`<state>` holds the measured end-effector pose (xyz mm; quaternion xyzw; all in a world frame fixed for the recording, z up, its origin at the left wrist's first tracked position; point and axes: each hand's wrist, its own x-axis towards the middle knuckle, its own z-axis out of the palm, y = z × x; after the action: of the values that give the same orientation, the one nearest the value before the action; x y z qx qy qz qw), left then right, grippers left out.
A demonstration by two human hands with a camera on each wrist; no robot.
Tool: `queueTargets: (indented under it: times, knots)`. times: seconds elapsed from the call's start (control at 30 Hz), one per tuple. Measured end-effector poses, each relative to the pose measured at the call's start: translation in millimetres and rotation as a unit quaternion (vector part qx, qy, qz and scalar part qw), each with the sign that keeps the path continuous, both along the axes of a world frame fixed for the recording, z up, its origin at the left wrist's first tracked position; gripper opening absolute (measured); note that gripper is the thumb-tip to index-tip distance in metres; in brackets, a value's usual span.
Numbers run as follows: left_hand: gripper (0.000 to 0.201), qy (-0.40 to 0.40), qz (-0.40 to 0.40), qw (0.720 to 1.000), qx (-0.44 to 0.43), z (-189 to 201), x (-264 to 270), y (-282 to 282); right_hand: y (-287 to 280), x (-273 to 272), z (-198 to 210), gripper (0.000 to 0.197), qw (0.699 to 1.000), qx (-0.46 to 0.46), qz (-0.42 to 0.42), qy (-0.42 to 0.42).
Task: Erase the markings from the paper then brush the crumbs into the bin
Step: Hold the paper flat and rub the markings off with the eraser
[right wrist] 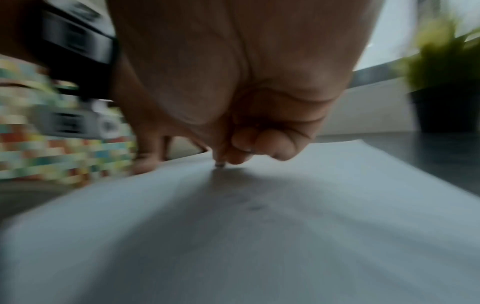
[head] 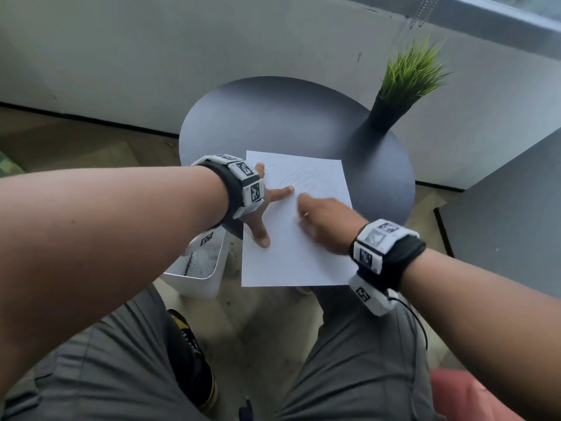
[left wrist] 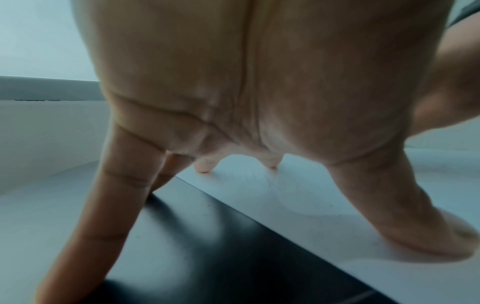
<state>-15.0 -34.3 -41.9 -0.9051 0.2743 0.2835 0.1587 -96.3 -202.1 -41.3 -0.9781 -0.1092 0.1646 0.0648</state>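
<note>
Round and dark, the counter (head: 273,117) carries the paper (head: 291,256) at its 6 o'clock edge. Left hand (head: 258,214) presses it, fingers (left wrist: 389,205) spread wide; right hand (head: 326,223) pinches what seems an eraser (right wrist: 220,164). Hard rubbing could crease the overhanging sheet, scattering crumbs past the bin (head: 200,278) at 8 o'clock.

Head looks down; wrists skim shared paper (head: 291,253).

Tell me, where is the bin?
In the head view, the white bin sits on the floor, left of the round table, under the left hand.
</note>
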Motion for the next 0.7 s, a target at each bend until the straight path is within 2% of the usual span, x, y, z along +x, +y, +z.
queueTargets:
  times: [0.03,0.1,0.13,0.23,0.27,0.33,0.43,0.5,0.53,0.63,0.7]
  knots:
    - [0.138,0.000,0.001,1.000,-0.001,-0.6,0.3,0.4,8.5,-11.2,2.3,0.011,0.998,0.024,0.062,0.021]
    - [0.139,0.004,0.003,1.000,-0.001,-0.3,-0.1,0.8,5.4,-16.5,6.6,0.010,0.992,0.043,0.107,0.051]
    - [0.139,0.007,0.003,1.000,-0.003,0.1,-0.4,0.7,-4.6,-10.7,6.7,0.011,0.995,0.045,0.075,0.050]
    - [0.137,0.008,0.006,1.000,-0.010,1.1,-0.8,1.1,-31.9,11.0,4.2,0.016,0.991,0.036,-0.130,0.014]
    - [0.137,0.007,0.007,1.000,-0.009,1.4,-0.9,1.4,-29.7,11.7,2.2,0.017,0.989,0.016,-0.147,0.005]
    - [0.137,0.009,0.009,1.000,-0.004,2.2,-1.8,0.8,-6.2,2.4,-2.5,0.014,0.996,0.002,-0.087,0.003]
    - [0.136,0.007,0.013,1.000,0.009,5.9,-5.6,-0.1,29.5,-21.0,-5.1,0.008,0.997,0.042,0.065,0.016]
    - [0.133,-0.002,0.011,1.000,0.016,10.1,-9.4,0.8,25.1,-15.9,-3.6,0.010,0.994,0.059,0.084,0.025]
    - [0.131,-0.005,0.012,1.000,0.015,11.4,-11.2,2.0,16.7,-8.2,-3.9,0.012,0.996,0.066,0.050,0.028]
    - [0.125,-0.007,0.013,1.000,0.021,14.1,-13.9,4.8,-12.0,10.3,-1.0,0.016,0.986,0.096,-0.134,0.016]
    - [0.116,-0.012,0.005,1.000,0.022,17.9,-14.3,2.9,-19.6,14.5,-4.4,0.018,0.979,0.097,-0.179,0.008]
